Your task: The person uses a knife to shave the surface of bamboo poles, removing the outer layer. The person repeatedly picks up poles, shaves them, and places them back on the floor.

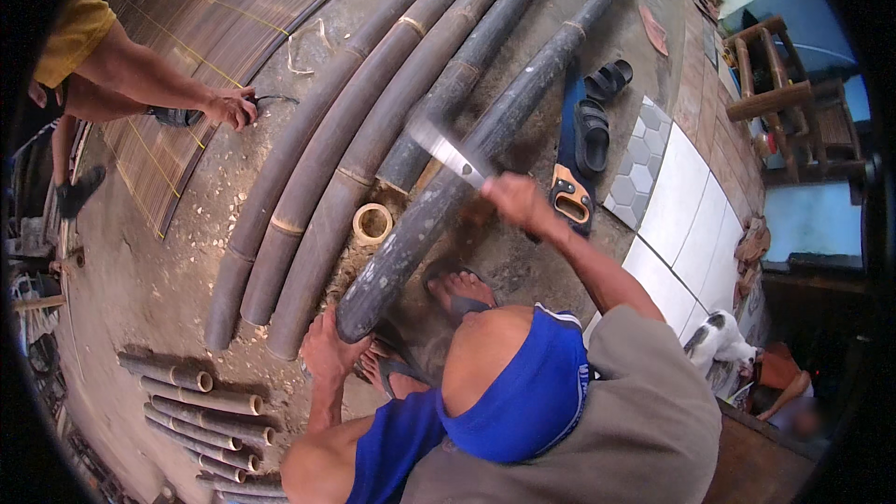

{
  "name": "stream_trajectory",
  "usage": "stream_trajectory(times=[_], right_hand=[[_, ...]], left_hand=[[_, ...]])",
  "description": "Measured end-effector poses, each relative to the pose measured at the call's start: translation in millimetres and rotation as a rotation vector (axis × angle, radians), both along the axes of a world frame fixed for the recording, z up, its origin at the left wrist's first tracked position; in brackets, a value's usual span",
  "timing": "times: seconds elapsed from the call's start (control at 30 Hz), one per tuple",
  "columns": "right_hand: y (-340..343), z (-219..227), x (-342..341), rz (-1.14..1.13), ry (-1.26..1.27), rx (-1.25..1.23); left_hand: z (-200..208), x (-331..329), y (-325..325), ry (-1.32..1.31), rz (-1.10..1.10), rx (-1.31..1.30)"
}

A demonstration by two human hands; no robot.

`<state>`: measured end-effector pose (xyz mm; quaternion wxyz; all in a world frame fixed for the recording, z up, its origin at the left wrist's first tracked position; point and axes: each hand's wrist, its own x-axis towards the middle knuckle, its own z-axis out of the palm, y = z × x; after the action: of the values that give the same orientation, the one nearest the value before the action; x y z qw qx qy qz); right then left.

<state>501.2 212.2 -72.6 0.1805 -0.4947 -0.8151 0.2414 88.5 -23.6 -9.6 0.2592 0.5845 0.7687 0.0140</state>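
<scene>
Lying leftmost, short bamboo pieces (201, 395) look already cut; long poles (343, 135) beyond look unsplit. The left hand (329, 347) grips the near end of the dark pole (411, 235) beside them; the right hand (516, 201) clenches a blurred blade (453, 154) over it, work apparently unfinished.

Right fingers (501, 189) clench, arm (607, 269) outstretched; left fingers (327, 323) curve lower

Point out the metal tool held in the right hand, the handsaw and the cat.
Metal tool (454, 156): head view, on its blurred flat blade.
Handsaw (568, 131): head view, on its blade.
Cat (718, 343): head view, on its white body.
</scene>
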Motion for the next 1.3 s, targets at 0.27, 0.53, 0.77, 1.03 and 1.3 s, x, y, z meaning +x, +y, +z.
stream_trajectory(times=[0.27,0.53,0.77,1.03,1.3], right_hand=[[-4.2,16.3,-15.5,-0.403,0.195,-0.42],[13.1,20.8,-12.3,-0.33,0.197,-0.558],[15.9,24.4,-10.3,-0.53,0.298,-0.556],[22.7,31.3,-7.1,-0.661,0.397,-0.661],[21.3,37.3,-22.7,-0.632,0.387,-0.623]], left_hand=[[15.1,-4.8,8.5,-0.069,0.066,-0.13],[15.8,-8.0,4.4,-0.145,0.067,-0.091],[28.1,-4.4,14.1,-0.192,0.088,-0.181],[27.8,-10.2,25.5,-0.258,0.121,-0.258],[8.1,-6.6,3.1,-0.054,0.088,-0.072]])
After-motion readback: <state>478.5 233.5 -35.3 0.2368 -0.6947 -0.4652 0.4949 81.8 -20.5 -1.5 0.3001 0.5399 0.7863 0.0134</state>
